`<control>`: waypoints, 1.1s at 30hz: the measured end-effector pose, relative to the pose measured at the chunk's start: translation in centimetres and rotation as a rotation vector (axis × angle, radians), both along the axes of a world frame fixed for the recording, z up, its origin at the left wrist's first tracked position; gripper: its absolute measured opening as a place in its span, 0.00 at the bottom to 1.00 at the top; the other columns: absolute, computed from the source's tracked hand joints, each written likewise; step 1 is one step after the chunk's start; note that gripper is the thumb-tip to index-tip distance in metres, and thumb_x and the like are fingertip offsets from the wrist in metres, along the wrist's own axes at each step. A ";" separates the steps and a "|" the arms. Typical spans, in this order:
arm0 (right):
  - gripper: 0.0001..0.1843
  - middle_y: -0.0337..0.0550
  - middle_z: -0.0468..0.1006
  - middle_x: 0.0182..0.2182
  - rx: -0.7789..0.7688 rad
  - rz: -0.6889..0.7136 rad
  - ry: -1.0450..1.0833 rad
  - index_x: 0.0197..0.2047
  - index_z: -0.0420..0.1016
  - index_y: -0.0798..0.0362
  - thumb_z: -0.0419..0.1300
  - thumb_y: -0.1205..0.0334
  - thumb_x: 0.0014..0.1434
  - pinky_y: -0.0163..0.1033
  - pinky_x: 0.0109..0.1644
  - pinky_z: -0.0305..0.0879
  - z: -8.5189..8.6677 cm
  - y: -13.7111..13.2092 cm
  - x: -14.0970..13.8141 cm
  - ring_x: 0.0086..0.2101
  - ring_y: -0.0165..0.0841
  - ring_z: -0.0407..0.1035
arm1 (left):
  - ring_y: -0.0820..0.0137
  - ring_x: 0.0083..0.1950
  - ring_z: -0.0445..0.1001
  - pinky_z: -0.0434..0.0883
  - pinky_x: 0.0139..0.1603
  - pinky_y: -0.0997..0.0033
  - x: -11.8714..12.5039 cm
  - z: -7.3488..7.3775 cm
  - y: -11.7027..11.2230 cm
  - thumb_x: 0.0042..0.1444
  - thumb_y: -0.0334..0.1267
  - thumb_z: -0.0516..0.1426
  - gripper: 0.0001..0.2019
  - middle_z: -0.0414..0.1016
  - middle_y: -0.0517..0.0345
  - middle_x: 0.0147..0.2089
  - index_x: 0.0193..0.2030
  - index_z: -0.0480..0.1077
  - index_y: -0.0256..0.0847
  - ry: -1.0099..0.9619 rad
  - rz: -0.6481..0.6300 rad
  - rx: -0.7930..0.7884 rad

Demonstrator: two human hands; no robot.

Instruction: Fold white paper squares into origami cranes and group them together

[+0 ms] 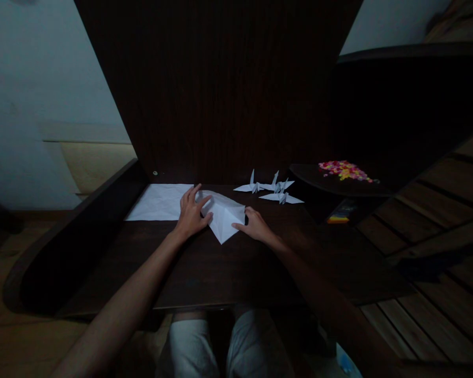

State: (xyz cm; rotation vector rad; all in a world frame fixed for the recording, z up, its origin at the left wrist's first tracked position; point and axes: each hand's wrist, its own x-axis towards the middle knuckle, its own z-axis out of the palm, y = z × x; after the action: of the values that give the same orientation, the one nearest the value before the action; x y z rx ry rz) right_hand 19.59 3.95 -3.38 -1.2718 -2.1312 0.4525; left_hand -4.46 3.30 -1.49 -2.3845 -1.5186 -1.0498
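Note:
A creased sheet of white paper (223, 214), partly folded with a point toward me, lies between my two hands on the dark desk (205, 273). My left hand (192, 214) rests at its left side with the fingers spread, thumb touching the paper. On the right edge, my right hand (254, 224) grips the paper between thumb and fingers. Behind my left hand lies a flat white sheet (157, 202) with faint creases. Several folded paper cranes (281, 198) stand beyond my right hand, near the back panel.
A small corner shelf (311, 177) at the right bears a pile of pink, red and yellow bits (345, 170). Below it sits a yellow-orange item (338, 220). A raised side board (79, 231) bounds the desk at the left. Wooden slats (429, 220) are at the right.

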 end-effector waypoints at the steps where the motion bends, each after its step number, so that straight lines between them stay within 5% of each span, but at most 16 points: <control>1: 0.22 0.49 0.73 0.41 0.006 0.006 0.004 0.46 0.73 0.57 0.66 0.58 0.49 0.44 0.49 0.65 0.0 0.0 0.0 0.43 0.39 0.69 | 0.43 0.68 0.44 0.51 0.62 0.37 -0.1 -0.2 0.2 0.47 0.40 0.61 0.26 0.45 0.48 0.69 0.56 0.67 0.44 -0.013 0.004 -0.017; 5: 0.27 0.46 0.73 0.42 0.009 0.050 0.038 0.53 0.70 0.52 0.66 0.60 0.49 0.44 0.50 0.64 0.0 -0.1 0.1 0.43 0.38 0.69 | 0.41 0.69 0.39 0.50 0.63 0.35 -0.6 -0.7 0.9 0.45 0.42 0.63 0.29 0.38 0.50 0.71 0.57 0.65 0.46 -0.155 -0.001 -0.118; 15: 0.23 0.53 0.74 0.47 -0.015 0.018 0.066 0.48 0.74 0.58 0.66 0.61 0.48 0.45 0.54 0.64 0.1 0.0 -0.1 0.48 0.41 0.68 | 0.49 0.69 0.47 0.67 0.57 0.49 -0.2 -0.6 0.7 0.47 0.39 0.63 0.33 0.35 0.47 0.71 0.61 0.61 0.46 -0.510 -0.172 -0.236; 20: 0.25 0.55 0.75 0.48 -0.036 -0.004 0.087 0.49 0.73 0.59 0.67 0.60 0.46 0.47 0.54 0.64 0.3 -0.2 -0.2 0.49 0.43 0.69 | 0.49 0.70 0.42 0.61 0.62 0.47 0.5 -0.6 0.8 0.44 0.36 0.65 0.51 0.34 0.47 0.72 0.69 0.39 0.52 -0.547 -0.159 -0.141; 26: 0.26 0.55 0.75 0.48 -0.051 -0.033 0.093 0.48 0.73 0.59 0.68 0.59 0.45 0.48 0.52 0.66 0.3 -0.1 -0.2 0.48 0.44 0.70 | 0.60 0.54 0.72 0.74 0.48 0.58 1.5 -0.7 0.5 0.46 0.33 0.62 0.59 0.37 0.40 0.72 0.65 0.13 0.59 -0.810 -0.335 -0.367; 29: 0.26 0.55 0.76 0.46 -0.056 -0.075 0.071 0.46 0.74 0.59 0.69 0.58 0.44 0.48 0.51 0.66 0.1 0.0 -0.1 0.47 0.45 0.70 | 0.59 0.54 0.72 0.72 0.50 0.56 1.5 -1.1 0.6 0.45 0.32 0.62 0.57 0.51 0.39 0.68 0.68 0.19 0.51 -0.795 -0.321 -0.401; 33: 0.25 0.54 0.77 0.44 -0.059 -0.093 0.066 0.45 0.74 0.58 0.69 0.58 0.44 0.48 0.50 0.66 0.0 0.0 -0.2 0.45 0.44 0.71 | 0.56 0.58 0.68 0.67 0.57 0.54 1.1 -1.5 0.7 0.44 0.32 0.61 0.40 0.66 0.44 0.60 0.66 0.51 0.38 -0.623 -0.261 -0.381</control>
State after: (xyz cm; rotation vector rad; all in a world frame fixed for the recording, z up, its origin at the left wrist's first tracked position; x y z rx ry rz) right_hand 19.40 3.93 -3.37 -1.3643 -2.0075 0.5144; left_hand -3.37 4.03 -2.96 -2.7188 -1.7407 -1.8480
